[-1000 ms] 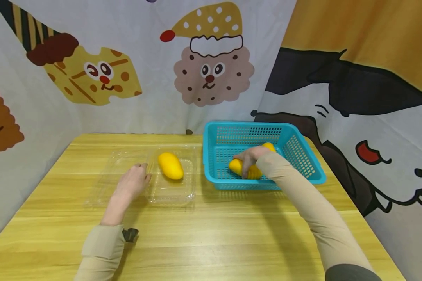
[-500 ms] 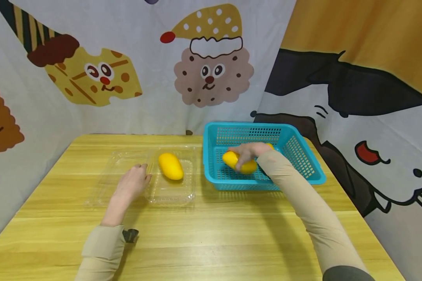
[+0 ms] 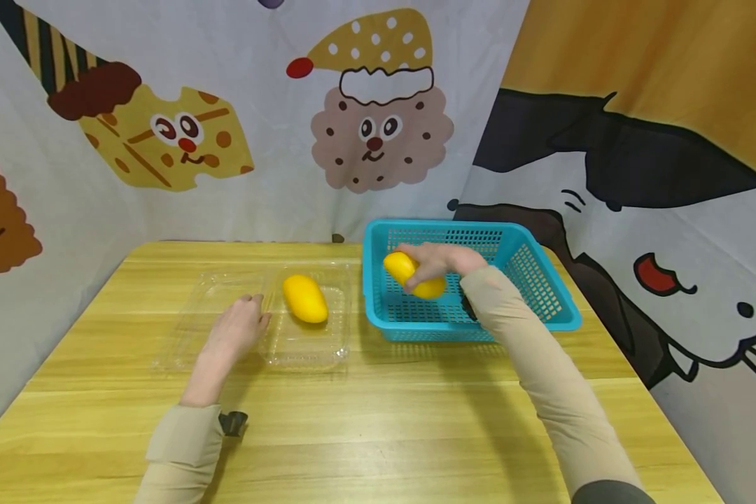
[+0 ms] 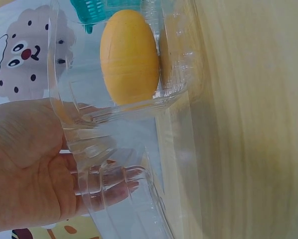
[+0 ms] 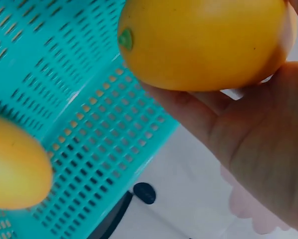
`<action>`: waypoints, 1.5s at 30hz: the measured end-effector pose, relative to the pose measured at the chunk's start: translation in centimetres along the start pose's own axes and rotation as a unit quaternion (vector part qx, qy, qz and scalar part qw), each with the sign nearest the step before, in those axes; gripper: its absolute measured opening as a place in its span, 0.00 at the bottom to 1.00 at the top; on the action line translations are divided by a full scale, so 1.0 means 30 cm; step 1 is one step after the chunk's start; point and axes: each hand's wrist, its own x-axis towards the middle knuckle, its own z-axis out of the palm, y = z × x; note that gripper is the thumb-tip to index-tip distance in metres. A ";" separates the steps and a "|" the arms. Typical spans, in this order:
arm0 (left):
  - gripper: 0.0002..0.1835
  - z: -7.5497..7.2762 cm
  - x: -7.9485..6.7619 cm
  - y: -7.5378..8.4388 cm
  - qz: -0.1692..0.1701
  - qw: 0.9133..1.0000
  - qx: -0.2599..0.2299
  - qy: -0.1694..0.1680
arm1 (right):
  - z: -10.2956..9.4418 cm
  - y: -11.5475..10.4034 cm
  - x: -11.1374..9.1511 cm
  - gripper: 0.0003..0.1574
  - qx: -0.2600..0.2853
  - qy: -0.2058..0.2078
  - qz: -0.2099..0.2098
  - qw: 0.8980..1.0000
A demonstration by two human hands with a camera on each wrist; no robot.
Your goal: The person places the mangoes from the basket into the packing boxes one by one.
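Observation:
My right hand (image 3: 439, 259) grips a yellow mango (image 3: 397, 264) over the left part of the blue basket (image 3: 441, 327). In the right wrist view this mango (image 5: 204, 45) shows a green stem spot at one end, with fingers curled under it. A second mango (image 5: 14, 164) lies inside the basket, hidden behind the arm in the head view. On the left, a clear plastic clamshell box (image 3: 305, 353) lies spread out with a mango (image 3: 305, 299) in its right half. My left hand (image 3: 238, 325) rests at the box's middle fold, its fingers (image 4: 116, 191) extended and seen through the plastic.
The box's clear lid half (image 3: 189, 329) lies flat to the left. A wooden table (image 3: 365, 434) carries everything, and a printed cartoon curtain (image 3: 277, 203) hangs along its back and right sides.
My right hand has lifted the mango from the basket's floor and carried it up and to the left. The left hand and the box have stayed in place.

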 end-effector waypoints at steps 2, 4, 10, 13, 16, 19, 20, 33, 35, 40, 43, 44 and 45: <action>0.25 0.000 0.000 0.001 0.001 1.000 0.001 0.002 | -0.002 -0.015 -0.004 0.46 0.006 0.012 0.000 1.000; 0.25 0.001 -0.002 0.002 0.003 1.000 0.002 0.005 | -0.004 -0.030 -0.005 0.47 0.014 0.021 -0.001 1.000; 0.25 0.008 -0.005 0.000 0.008 1.000 0.005 0.011 | -0.007 -0.078 -0.005 0.48 0.034 0.052 -0.007 0.998; 0.25 0.012 -0.007 -0.001 0.010 1.000 0.008 0.018 | -0.004 -0.108 -0.003 0.48 0.042 0.072 -0.017 0.996; 0.24 0.017 -0.007 -0.003 0.011 1.000 0.013 0.025 | 0.004 -0.141 0.003 0.49 0.051 0.092 -0.017 0.994; 0.24 0.024 -0.007 -0.004 0.014 0.999 0.017 0.034 | 0.017 -0.175 0.012 0.49 0.064 0.114 -0.017 0.991; 0.24 0.026 -0.007 -0.005 0.014 0.999 0.016 0.036 | 0.022 -0.188 0.016 0.48 0.069 0.123 -0.019 0.990; 0.23 0.038 -0.009 -0.004 0.005 0.998 0.021 0.065 | 0.060 -0.365 0.059 0.47 0.080 0.181 -0.002 0.980; 0.23 0.038 -0.009 -0.004 0.003 0.998 0.022 0.063 | 0.069 -0.399 0.069 0.48 0.079 0.180 0.014 0.980; 0.23 0.037 -0.010 -0.002 0.000 0.998 0.024 0.059 | 0.110 -0.482 0.108 0.51 0.064 0.194 0.074 0.976; 0.23 0.036 -0.010 -0.002 0.001 0.998 0.026 0.061 | 0.144 -0.521 0.140 0.52 0.061 0.209 0.120 0.969; 0.23 0.035 -0.010 -0.002 0.001 0.998 0.026 0.061 | 0.155 -0.530 0.152 0.52 0.065 0.215 0.132 0.965; 0.22 0.035 -0.010 -0.002 0.002 0.998 0.026 0.062 | 0.167 -0.538 0.164 0.52 0.065 0.219 0.144 0.963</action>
